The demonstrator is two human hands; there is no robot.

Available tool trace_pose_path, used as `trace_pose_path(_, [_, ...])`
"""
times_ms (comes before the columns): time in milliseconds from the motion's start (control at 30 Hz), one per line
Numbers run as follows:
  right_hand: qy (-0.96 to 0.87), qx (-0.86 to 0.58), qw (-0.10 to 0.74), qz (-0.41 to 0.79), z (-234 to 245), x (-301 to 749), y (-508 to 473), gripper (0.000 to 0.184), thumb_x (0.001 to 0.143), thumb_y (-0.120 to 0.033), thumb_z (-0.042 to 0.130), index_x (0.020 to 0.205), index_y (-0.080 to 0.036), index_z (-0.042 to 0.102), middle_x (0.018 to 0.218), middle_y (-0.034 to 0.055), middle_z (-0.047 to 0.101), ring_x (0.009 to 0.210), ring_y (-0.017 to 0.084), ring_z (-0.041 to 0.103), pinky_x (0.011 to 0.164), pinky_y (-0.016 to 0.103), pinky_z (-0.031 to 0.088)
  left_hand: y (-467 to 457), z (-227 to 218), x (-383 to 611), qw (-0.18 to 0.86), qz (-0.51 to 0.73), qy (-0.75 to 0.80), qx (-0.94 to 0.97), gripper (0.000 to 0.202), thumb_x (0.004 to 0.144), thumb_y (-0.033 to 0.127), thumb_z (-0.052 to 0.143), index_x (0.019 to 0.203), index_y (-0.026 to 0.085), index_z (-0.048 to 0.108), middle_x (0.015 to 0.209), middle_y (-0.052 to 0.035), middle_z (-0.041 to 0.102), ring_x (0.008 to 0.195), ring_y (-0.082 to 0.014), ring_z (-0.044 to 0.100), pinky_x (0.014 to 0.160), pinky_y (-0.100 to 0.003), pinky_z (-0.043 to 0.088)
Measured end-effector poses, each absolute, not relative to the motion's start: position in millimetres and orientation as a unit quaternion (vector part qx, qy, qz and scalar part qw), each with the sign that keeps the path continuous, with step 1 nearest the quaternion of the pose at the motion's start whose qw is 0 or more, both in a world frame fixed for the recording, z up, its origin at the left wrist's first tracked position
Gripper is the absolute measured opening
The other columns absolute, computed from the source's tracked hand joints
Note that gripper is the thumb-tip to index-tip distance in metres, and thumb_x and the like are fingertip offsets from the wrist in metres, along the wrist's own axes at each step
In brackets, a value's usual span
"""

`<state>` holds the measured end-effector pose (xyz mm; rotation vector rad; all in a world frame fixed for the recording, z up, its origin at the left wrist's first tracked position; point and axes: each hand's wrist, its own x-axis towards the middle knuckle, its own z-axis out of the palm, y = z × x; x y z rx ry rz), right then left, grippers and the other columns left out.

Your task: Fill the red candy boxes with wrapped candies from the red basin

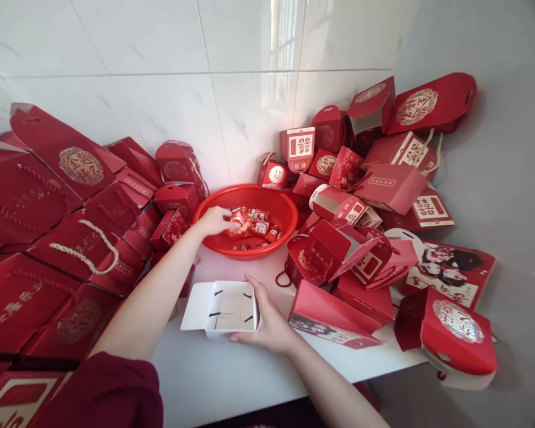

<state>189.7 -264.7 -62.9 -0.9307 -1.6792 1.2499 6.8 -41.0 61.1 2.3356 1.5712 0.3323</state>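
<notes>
My left hand (217, 221) reaches into a red plastic basket (249, 252) from its left side. Its fingers close around a shiny red wrapped candy (236, 219) at the edge of the pile. More wrapped candies (262, 227) lie in the bottom of the basket. Below it, my right hand (267, 321) grips the right side of an open gift box (233, 306), thumb at the near edge and fingers along the far side. White inside, the box has its flap folded out to the left, and short dark cord ends poke through its walls. I see nothing in it.
Red gift boxes with rope handles (80, 238) are stacked along the left. A loose heap of red boxes (339, 249) covers the right side, one box (455, 339) overhanging the table's right edge. Behind the white table (214, 380) stands a tiled wall (160, 107).
</notes>
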Motion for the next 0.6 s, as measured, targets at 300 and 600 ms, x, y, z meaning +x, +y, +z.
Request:
trace_pose_path(300, [-0.673,-0.371,0.416,0.486,-67,195,-269,0.121,0.063,-0.048,0.088,0.156,-0.025,0.014,0.156,0.0150,0.030,0.145,0.031,0.032,0.120,0.050,0.027,-166,124,-1,0.426,0.205,0.424,0.772,0.040,0.076,0.044,0.074,0.104,0.015,0.071,0.088,-0.0036,0.072,0.083,-0.0195,0.066,0.077,-0.031,0.051])
trace_pose_path(600, [-0.672,-0.387,0.407,0.483,-73,195,-273,0.134,0.062,-0.054,0.087,0.158,-0.031,-0.002,0.163,0.0129,0.018,0.151,0.031,0.019,0.122,0.053,0.020,-213,90,4,0.298,-0.027,0.443,0.845,0.020,0.079,0.035,0.066,0.073,0.015,0.067,0.067,0.0026,0.061,0.062,-0.0124,0.052,0.059,-0.024,0.033])
